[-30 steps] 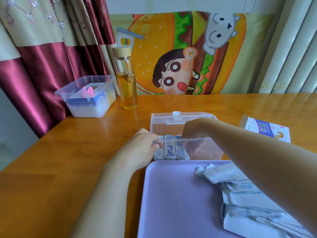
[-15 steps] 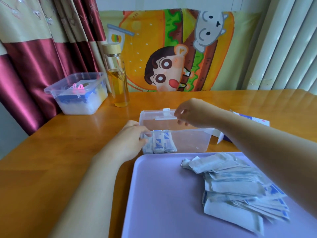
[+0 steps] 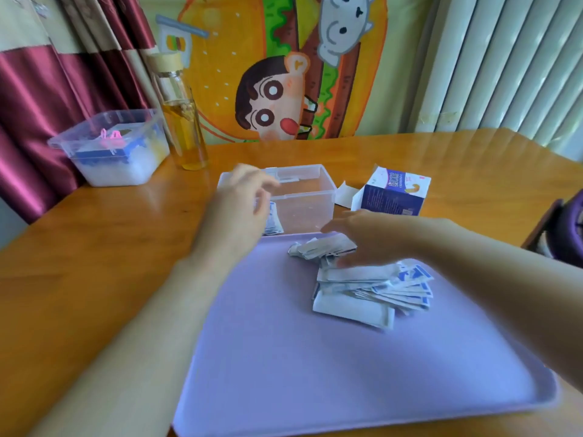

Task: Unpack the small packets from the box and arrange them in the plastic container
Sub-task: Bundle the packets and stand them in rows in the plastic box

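- glossy orange-brown wooden table [image 3: 94, 247]: smooth and hard, lies under both hands.
- flat lilac plastic tray [image 3: 284, 357]: matte, with a low rounded rim; sits under the right fingers, mostly bare on the near side.
- clear rectangular plastic container [image 3: 309, 197]: thin rigid walls, open top, just beyond both sets of fingertips.
- small blue-and-white cardboard box [image 3: 394, 197]: flap open, sits past the right fingers.
- loose pile of white-and-blue paper packets [image 3: 362, 294]: thin, flat, some creased; top ones are directly under the right fingers.
- right hand [image 3: 369, 238]: low over the pile, fingers reaching across it. too blurred to tell if it's pinching one.
- left hand [image 3: 239, 212]: fingers loosely spread, holding nothing, at the container's left end.
- a few packets [image 3: 273, 220] stand in the container just behind the left fingers.
- step looks like picking the next packet. next: pinch a single one and stand it beside that row.
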